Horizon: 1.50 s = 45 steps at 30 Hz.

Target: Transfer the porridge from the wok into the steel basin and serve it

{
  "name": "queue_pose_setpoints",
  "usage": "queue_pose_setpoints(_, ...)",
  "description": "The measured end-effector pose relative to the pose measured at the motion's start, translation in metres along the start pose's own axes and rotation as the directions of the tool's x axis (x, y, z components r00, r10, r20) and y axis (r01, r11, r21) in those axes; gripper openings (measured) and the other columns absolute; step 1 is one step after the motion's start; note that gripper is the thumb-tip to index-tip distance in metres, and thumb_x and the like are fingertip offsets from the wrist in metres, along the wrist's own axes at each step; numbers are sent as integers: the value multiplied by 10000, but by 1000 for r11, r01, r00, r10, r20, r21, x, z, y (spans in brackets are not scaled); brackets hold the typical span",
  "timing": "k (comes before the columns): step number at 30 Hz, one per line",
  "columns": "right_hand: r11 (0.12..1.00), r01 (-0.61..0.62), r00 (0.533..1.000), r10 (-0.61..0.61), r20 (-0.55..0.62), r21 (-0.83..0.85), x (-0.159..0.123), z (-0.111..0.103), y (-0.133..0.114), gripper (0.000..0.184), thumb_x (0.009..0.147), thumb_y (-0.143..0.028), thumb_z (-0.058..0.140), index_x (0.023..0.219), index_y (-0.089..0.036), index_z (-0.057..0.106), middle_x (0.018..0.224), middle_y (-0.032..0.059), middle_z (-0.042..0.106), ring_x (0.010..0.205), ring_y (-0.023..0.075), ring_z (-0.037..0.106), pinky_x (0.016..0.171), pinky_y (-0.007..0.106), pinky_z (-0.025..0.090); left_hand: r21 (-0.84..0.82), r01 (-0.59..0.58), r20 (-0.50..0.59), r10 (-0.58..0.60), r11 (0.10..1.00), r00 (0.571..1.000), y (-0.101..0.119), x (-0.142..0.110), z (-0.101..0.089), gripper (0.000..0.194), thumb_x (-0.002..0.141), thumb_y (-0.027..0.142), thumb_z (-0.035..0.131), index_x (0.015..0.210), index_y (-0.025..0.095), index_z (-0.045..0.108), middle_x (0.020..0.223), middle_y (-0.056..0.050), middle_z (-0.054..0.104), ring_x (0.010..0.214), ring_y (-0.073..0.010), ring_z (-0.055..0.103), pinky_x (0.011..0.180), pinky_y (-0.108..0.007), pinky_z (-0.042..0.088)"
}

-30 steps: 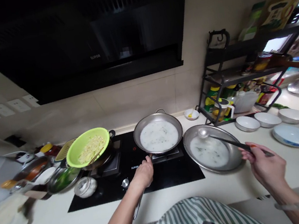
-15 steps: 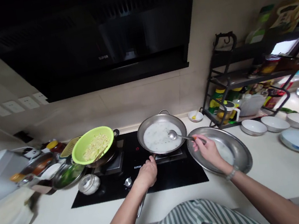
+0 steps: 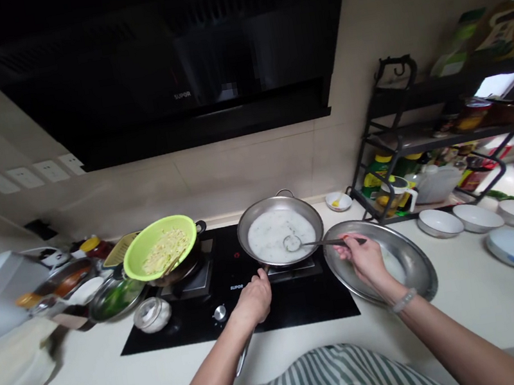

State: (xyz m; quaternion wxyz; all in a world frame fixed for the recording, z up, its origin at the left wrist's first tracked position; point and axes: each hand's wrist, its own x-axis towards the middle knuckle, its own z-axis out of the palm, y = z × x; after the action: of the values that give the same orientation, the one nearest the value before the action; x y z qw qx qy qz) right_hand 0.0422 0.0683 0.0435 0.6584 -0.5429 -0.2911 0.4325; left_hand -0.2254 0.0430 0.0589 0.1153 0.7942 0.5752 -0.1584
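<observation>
My left hand [image 3: 255,298] is closed round the handle of a steel frying pan [image 3: 243,237], which stands on the right burner. White liquid [image 3: 270,232] with dark flecks fills the pan. In my right hand [image 3: 362,254] is the handle of a metal ladle [image 3: 293,243], whose bowl lies in the liquid. Below that hand, to the right of the pan, a wide steel basin [image 3: 417,264] holds some whitish liquid; its left part is partly hidden by the hand.
On the left burner a green colander [image 3: 129,258] of pale shreds rests atop a dark pot. A glass jar [image 3: 152,315] sits at the hob's left edge. Several white bowls [image 3: 439,223] line the right counter below a black rack [image 3: 393,125]. A range hood [image 3: 187,122] hangs above.
The ladle's bowl has dipped from above the liquid into it, moving slightly left. My right hand has shifted a little right and down, while my left hand stays on the pan handle.
</observation>
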Motion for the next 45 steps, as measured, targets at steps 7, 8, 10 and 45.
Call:
queue_pose_setpoints(7, 1000, 13, 999, -12, -33, 26, -2, -3, -4, 131, 655, -276, 697, 749, -199, 646, 537, 36, 653, 528, 204, 655, 422, 264, 503, -7, 11, 1, -11, 1000, 1000, 1, -1, -2, 796, 712, -32, 507, 1459, -67, 234, 1190, -317, 568, 1041, -318, 654, 872, -358, 507)
queue_pose_setpoints(8, 999, 11, 999, -10, -39, 31, -2, -3, -4, 129, 655, -274, 696, 746, -198, 645, 539, 35, 653, 524, 201, 653, 420, 260, 500, -4, 12, 1, -12, 1000, 1000, 1, -1, -2, 794, 712, -38, 501, 1459, -72, 231, 1193, -319, 566, 1043, -318, 653, 874, -360, 507)
queue_pose_setpoints(10, 999, 6, 999, -4, -49, 37, -2, -3, -6, 122, 651, -266, 693, 740, -199, 645, 537, 33, 653, 526, 196, 652, 420, 251, 497, 1, 17, 8, -17, 1000, 1000, 2, -1, -3, 796, 711, -47, 495, 1458, -83, 224, 1199, -325, 560, 1049, -323, 651, 876, -362, 508)
queue_pose_setpoints(45, 995, 102, 949, -95, -301, 7, -12, -109, -49, 146, 597, -258, 700, 712, -171, 677, 551, 58, 657, 464, 168, 598, 360, 245, 462, 16, 7, 14, -7, 1000, 1000, 1, -3, -4, 717, 757, -40, 425, 1450, -79, 245, 1162, -323, 573, 1023, -321, 660, 851, -366, 507)
